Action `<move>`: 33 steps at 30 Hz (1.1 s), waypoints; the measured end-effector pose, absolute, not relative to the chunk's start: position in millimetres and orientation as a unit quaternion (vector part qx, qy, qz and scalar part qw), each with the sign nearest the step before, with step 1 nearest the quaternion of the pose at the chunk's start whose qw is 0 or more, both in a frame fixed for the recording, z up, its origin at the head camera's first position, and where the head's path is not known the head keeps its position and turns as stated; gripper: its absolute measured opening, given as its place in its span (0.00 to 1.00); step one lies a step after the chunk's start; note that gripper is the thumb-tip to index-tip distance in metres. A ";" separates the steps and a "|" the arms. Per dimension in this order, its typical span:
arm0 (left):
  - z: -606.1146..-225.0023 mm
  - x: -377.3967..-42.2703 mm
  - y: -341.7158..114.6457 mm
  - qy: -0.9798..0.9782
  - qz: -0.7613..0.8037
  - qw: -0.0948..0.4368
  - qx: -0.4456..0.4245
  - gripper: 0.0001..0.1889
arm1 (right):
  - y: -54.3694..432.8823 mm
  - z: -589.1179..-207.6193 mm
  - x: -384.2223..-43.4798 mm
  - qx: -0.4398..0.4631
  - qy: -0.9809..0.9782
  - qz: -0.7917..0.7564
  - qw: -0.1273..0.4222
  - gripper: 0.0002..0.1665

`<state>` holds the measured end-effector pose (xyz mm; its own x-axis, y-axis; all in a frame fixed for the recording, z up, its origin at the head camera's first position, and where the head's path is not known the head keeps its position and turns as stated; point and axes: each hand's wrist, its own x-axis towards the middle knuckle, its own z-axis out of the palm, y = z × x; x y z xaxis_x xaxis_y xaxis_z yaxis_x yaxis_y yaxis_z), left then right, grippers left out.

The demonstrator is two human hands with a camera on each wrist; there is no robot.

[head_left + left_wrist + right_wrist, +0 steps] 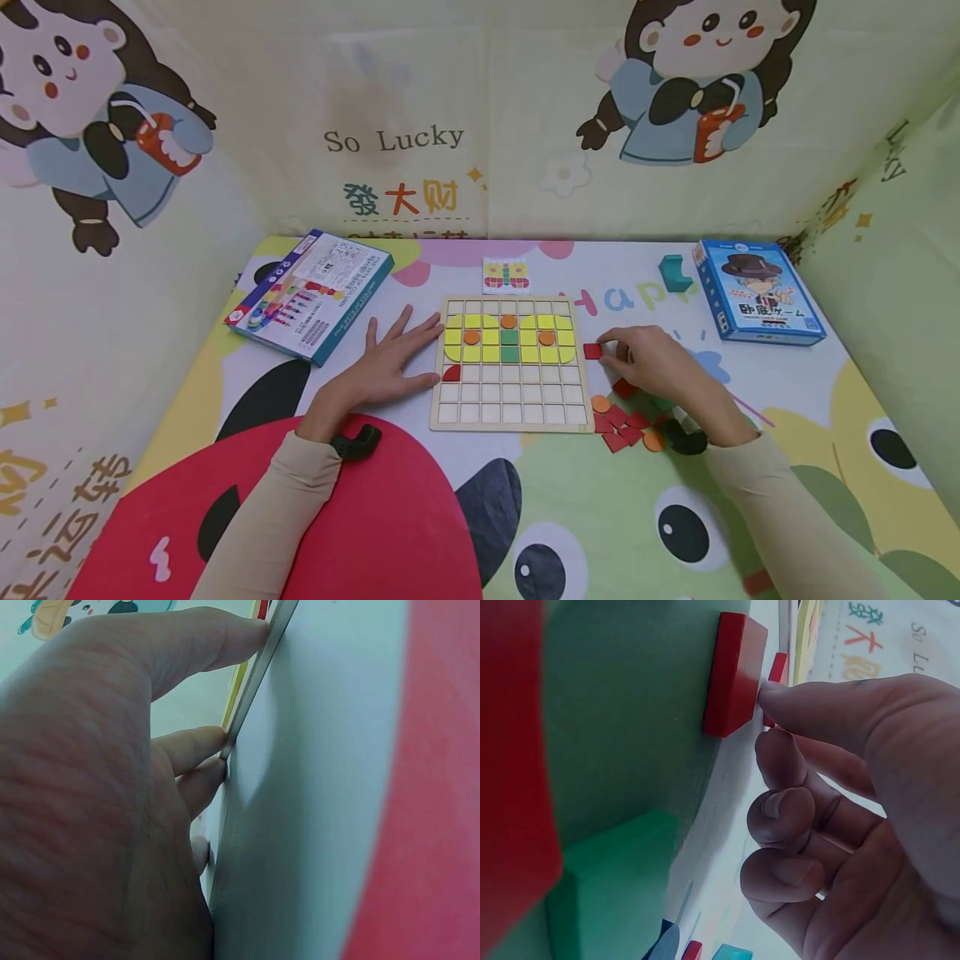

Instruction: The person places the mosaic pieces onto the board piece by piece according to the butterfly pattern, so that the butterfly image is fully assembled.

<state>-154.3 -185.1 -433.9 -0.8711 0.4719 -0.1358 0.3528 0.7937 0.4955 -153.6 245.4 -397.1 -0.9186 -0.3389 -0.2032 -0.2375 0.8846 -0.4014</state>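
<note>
A wooden grid board lies on the table, its upper rows filled with yellow tiles, orange discs and green squares. One red quarter-round tile sits below them at the left. Spread fingers and thumb of my left hand touch the board's left edge. Just past the right edge, my right hand pinches a red square tile between thumb and fingertips; in the right wrist view this tile is partly hidden by the thumb. Another red tile lies close by.
Loose red squares and orange discs lie in a pile under the right forearm. Behind the board is a pattern card. Boxes stand at the back left and back right, with a teal piece near the latter.
</note>
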 end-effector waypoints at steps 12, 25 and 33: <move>-433.9 -154.6 -184.1 0.938 0.237 0.127 0.219 0.47 | 245.7 -399.4 -153.3 -0.151 0.963 -0.178 0.138 0.21; -435.7 -154.7 -184.7 0.939 0.236 0.131 0.214 0.48 | 246.1 -392.8 -149.5 -0.139 0.969 -0.163 0.124 0.23; -438.5 -156.6 -186.0 0.940 0.229 0.129 0.217 0.48 | 227.7 -383.5 -141.6 -0.146 0.969 -0.163 0.118 0.23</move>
